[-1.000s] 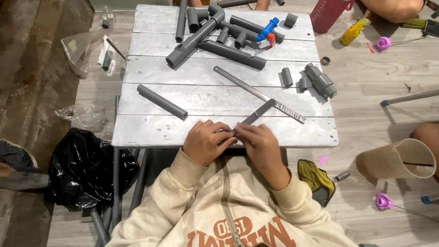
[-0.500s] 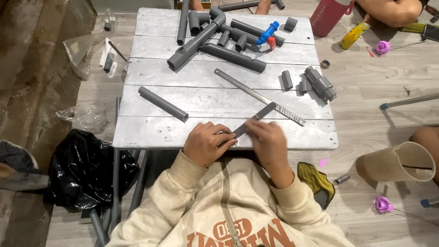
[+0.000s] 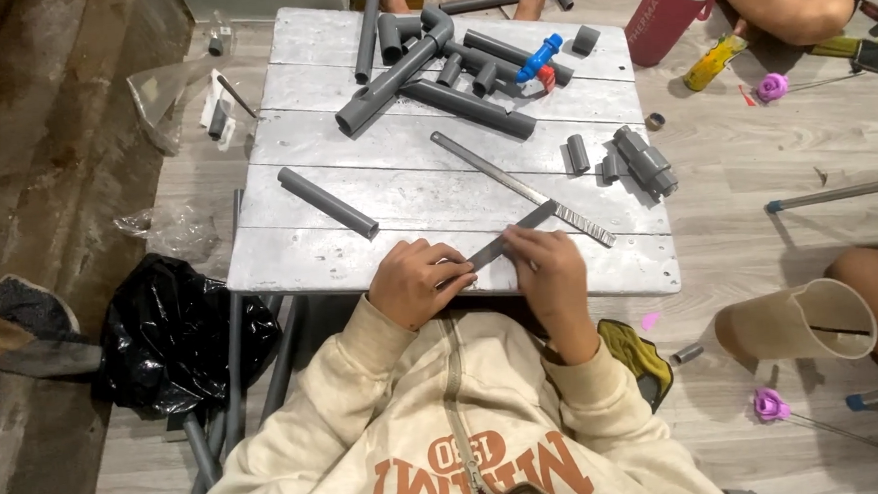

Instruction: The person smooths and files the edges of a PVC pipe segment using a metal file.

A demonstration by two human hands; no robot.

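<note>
Two hands work one thin grey strip (image 3: 507,241) at the table's (image 3: 290,270) six o'clock edge: the left hand (image 3: 413,281) pinches its near end, the right hand (image 3: 550,268) grips the middle, steadying it. Grey pipes (image 3: 430,67) lie at twelve o'clock.

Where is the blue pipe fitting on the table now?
In the head view, the blue fitting lies at the table's far right side, among the grey pipes.
</note>
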